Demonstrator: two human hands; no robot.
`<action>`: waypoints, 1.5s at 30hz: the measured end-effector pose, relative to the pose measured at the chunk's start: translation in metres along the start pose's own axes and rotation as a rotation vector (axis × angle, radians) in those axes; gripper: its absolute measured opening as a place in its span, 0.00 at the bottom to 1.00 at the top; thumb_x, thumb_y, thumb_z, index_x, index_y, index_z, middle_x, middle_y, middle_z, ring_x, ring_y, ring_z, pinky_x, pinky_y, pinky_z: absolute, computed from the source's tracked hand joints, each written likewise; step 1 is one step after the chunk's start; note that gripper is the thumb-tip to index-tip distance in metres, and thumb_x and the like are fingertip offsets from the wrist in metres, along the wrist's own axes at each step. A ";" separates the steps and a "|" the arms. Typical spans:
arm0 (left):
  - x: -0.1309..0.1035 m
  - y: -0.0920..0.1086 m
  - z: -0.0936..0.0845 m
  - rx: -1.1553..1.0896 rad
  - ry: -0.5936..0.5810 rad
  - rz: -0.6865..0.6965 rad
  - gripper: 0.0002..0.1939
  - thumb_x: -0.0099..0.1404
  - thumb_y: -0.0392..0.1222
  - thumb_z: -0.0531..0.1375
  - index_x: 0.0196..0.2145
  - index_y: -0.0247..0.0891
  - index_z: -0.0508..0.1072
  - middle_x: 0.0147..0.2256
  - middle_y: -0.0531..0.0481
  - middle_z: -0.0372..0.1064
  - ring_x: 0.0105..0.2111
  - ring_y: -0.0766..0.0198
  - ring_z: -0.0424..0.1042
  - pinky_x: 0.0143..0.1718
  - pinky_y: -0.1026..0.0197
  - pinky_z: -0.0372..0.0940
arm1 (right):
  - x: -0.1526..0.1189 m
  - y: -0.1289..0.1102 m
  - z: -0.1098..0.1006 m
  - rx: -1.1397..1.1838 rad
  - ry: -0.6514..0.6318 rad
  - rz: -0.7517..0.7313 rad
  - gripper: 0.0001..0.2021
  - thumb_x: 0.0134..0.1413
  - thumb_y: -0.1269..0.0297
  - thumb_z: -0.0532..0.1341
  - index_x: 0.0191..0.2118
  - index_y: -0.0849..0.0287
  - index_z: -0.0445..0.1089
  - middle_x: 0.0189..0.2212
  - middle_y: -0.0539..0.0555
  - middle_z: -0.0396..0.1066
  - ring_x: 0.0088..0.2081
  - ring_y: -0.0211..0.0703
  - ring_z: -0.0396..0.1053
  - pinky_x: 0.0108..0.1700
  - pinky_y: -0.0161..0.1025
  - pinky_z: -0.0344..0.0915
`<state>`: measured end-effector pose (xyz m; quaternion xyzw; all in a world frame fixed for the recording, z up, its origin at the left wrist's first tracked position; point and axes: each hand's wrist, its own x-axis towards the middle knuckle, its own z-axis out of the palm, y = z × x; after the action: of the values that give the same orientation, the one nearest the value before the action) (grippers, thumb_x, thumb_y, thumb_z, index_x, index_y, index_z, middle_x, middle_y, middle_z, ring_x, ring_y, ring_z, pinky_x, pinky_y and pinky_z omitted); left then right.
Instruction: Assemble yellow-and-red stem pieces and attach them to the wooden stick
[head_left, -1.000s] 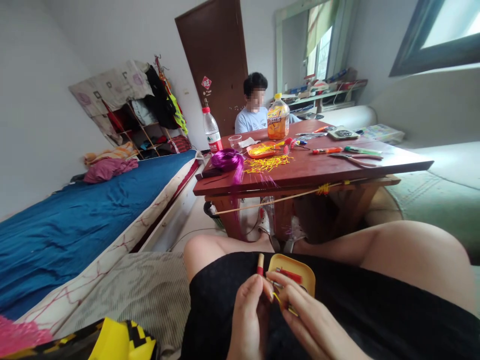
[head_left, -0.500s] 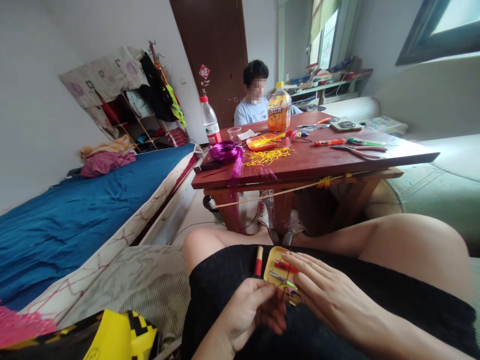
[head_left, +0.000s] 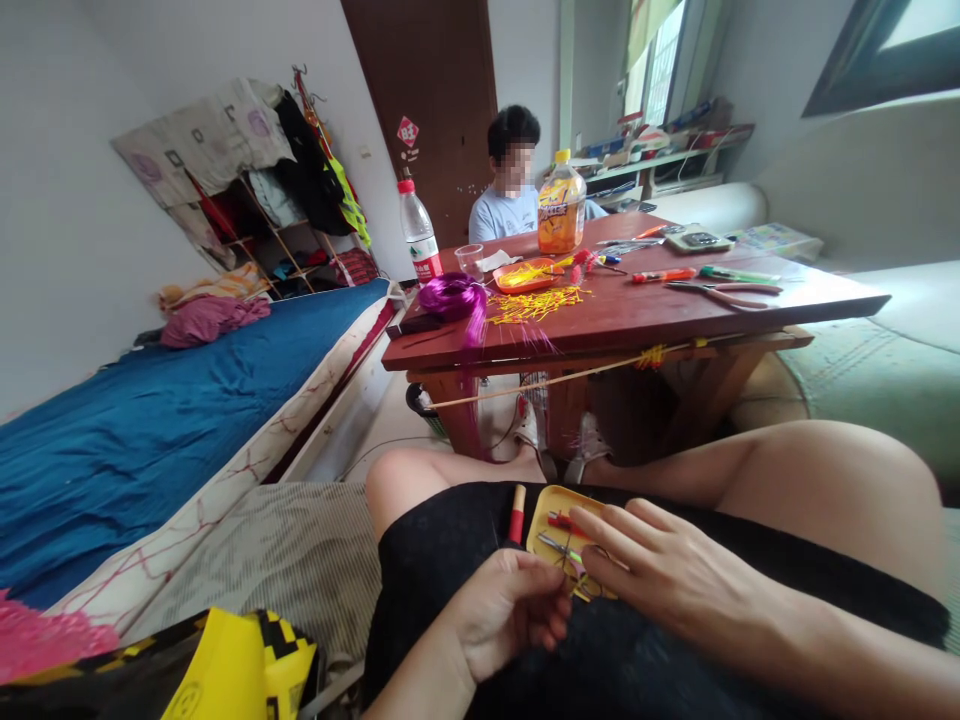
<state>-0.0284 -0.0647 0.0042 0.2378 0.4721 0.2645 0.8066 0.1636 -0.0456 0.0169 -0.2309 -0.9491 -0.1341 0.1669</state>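
Thin dark strand (head_left: 566,556) seemingly pinched by left hand (head_left: 514,605); judged light, bendable, best gripped near tip. Right hand (head_left: 651,553) held wide.

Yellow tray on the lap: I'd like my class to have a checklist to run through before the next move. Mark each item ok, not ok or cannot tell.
1. Yellow tray resting on the black cloth: ok.
2. Silver-bladed tool inside the tray: ok.
3. Red-and-tan stick inside the tray: not ok, it lies beside it.
4. Tray fully visible: not ok, the open right hand covers part of it in this view.
5. Left hand gripping something securely: cannot tell, the detail is too fine.
6. Pliers on the red-brown table: ok.
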 end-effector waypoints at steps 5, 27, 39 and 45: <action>0.003 -0.001 0.002 -0.030 -0.025 -0.048 0.18 0.36 0.47 0.70 0.18 0.30 0.71 0.16 0.52 0.68 0.13 0.74 0.65 0.13 0.73 0.58 | 0.006 0.006 -0.006 -0.091 -0.035 -0.117 0.09 0.47 0.70 0.60 0.38 0.60 0.68 0.45 0.58 0.70 0.41 0.49 0.66 0.38 0.43 0.63; -0.001 -0.004 0.007 -0.018 0.008 0.141 0.15 0.42 0.44 0.69 0.18 0.30 0.70 0.17 0.52 0.67 0.15 0.73 0.64 0.16 0.71 0.56 | 0.005 0.000 -0.005 0.522 0.034 0.506 0.11 0.58 0.67 0.50 0.31 0.59 0.68 0.30 0.56 0.71 0.30 0.44 0.66 0.30 0.39 0.63; -0.003 -0.003 0.013 0.160 0.047 0.208 0.11 0.45 0.41 0.65 0.20 0.29 0.72 0.18 0.50 0.67 0.16 0.71 0.64 0.19 0.69 0.57 | 0.016 -0.037 0.021 2.038 0.211 1.022 0.14 0.43 0.56 0.65 0.22 0.61 0.66 0.16 0.49 0.69 0.21 0.38 0.66 0.27 0.36 0.59; -0.003 -0.002 0.009 0.102 0.021 0.166 0.14 0.48 0.45 0.66 0.26 0.28 0.75 0.22 0.47 0.70 0.20 0.70 0.66 0.22 0.68 0.61 | 0.013 -0.040 0.026 2.042 0.266 1.137 0.14 0.45 0.56 0.64 0.23 0.62 0.67 0.18 0.48 0.68 0.21 0.35 0.63 0.26 0.33 0.56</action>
<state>-0.0211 -0.0695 0.0092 0.3142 0.4719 0.3082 0.7639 0.1269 -0.0666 -0.0092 -0.3643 -0.3520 0.7594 0.4083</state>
